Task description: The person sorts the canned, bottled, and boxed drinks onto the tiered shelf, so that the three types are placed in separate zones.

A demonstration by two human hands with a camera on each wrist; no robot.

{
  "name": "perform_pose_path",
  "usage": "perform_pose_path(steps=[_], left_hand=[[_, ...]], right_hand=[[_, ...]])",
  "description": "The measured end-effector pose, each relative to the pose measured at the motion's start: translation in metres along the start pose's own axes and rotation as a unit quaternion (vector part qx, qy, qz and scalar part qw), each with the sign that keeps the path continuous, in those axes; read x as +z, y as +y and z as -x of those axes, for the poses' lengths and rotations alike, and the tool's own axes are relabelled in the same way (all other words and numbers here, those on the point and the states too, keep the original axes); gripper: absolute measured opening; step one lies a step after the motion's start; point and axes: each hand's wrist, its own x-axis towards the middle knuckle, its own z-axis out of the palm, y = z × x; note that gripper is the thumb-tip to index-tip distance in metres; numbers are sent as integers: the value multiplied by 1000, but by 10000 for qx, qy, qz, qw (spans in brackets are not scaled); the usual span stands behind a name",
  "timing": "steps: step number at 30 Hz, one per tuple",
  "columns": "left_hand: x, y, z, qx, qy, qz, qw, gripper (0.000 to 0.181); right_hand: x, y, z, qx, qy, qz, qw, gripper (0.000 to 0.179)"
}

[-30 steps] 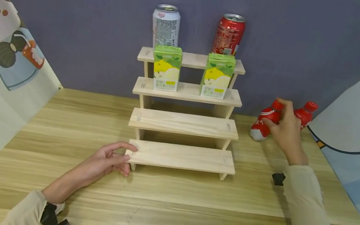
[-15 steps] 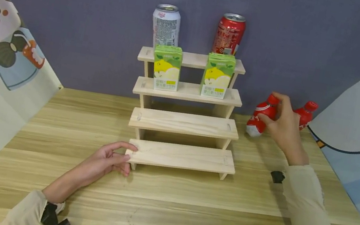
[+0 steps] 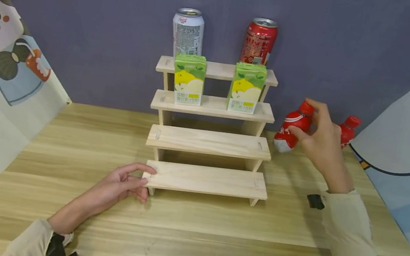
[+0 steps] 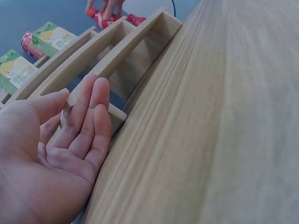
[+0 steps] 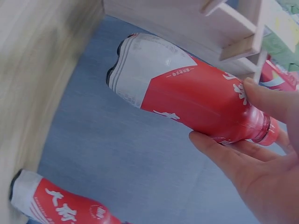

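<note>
My right hand [image 3: 323, 142] grips a red drink bottle [image 3: 287, 129] round its upper part, to the right of the wooden step shelf. In the right wrist view the bottle [image 5: 182, 98] is tilted, its white base above the tabletop and the red cap near the palm. A second red bottle [image 3: 349, 128] stands behind that hand, partly hidden by it. My left hand [image 3: 116, 185] holds the left end of the lowest step of the wooden shelf [image 3: 204, 180] between thumb and fingers. The left wrist view has the fingertips [image 4: 99, 88] at that step's end.
Two green juice cartons [image 3: 188, 80] [image 3: 246, 88] stand on the second step from the top. Behind them on the top step are a white can [image 3: 187, 33] and a red can [image 3: 259, 41]. A dark wall [image 3: 123, 31] closes off the back of the wooden table [image 3: 176, 242].
The right hand has lifted the red bottle off the table and moved it left toward the shelf. The left hand has stayed at the shelf; the second bottle has not moved.
</note>
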Motion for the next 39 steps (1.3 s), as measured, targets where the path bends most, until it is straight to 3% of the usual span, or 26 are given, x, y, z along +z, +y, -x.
perform_pose_path(steps=[8, 20, 25, 39], left_hand=[[-2, 0, 0, 74, -48, -15, 10000, 36], [-1, -1, -2, 42, -78, 82, 9999, 36], [-1, -1, -3, 64, -94, 97, 9999, 36], [-3, -3, -3, 53, -83, 25, 9999, 35]], right_hand=[[-7, -17, 0, -240, 141, 152, 9995, 78], [-28, -40, 8, -161, 273, 60, 9995, 83], [-35, -48, 12, -371, 393, 245, 9982, 82], [-36, -89, 16, -737, 345, 317, 9962, 82]])
